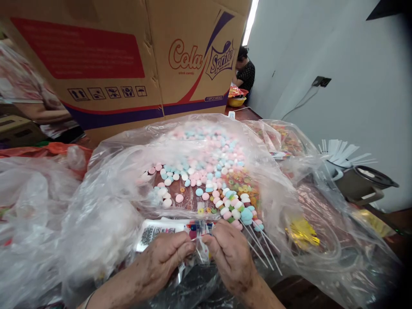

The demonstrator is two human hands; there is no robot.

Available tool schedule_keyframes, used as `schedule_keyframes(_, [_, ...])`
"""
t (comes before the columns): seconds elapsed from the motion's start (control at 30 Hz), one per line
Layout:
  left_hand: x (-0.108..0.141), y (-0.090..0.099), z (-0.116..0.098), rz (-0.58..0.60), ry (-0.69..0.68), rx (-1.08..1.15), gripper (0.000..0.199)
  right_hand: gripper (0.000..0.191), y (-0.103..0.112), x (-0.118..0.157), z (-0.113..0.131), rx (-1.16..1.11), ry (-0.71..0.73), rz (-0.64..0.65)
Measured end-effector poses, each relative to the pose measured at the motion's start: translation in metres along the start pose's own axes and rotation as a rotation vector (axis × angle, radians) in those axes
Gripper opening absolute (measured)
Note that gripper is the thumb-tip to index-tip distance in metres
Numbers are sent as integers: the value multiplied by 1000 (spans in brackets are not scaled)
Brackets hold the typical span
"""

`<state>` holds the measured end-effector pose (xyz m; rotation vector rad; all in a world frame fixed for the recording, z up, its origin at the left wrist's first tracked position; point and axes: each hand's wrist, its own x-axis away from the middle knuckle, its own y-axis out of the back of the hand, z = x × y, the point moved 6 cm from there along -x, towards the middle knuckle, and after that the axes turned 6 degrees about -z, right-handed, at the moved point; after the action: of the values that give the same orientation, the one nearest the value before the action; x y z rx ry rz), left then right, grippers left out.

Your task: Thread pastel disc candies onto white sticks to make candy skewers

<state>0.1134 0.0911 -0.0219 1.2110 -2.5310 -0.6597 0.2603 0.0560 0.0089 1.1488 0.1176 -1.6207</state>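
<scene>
My left hand (161, 259) and my right hand (233, 257) are close together at the front, fingers closed in a pinch. Between them stretches a small clear plastic wrapper (202, 254) with coloured print, and each hand grips one side of it. Beyond the left hand lies a white printed packet (154, 231), partly hidden. Just past the right hand rest several candy skewers (238, 208), pink, blue and white pieces on white sticks (262, 246). Behind them, loose pastel candies (206, 165) and gummy rings (247, 186) are spread on a large clear plastic sheet (112, 171).
A big cardboard box (122, 47) stands upright behind the candies. Gold twist ties (302, 231) lie at right, near a dark kettle (363, 182) and a container of white sticks (341, 152). One person (246, 75) sits far back; another (28, 86) is at left.
</scene>
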Motion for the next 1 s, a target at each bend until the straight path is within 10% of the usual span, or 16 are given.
schedule_keyframes(0.47, [-7, -7, 2, -75, -92, -60, 40, 37, 10, 7, -4, -4, -112, -31])
schedule_keyframes(0.67, [-5, -2, 18, -53, -64, 51, 38, 21, 58, 6, -31, 320, -107, -85])
schedule_keyframes(1.0, [-9, 15, 24, -156, -72, -12, 36, 15, 67, 39, -80, 990, -9, 297])
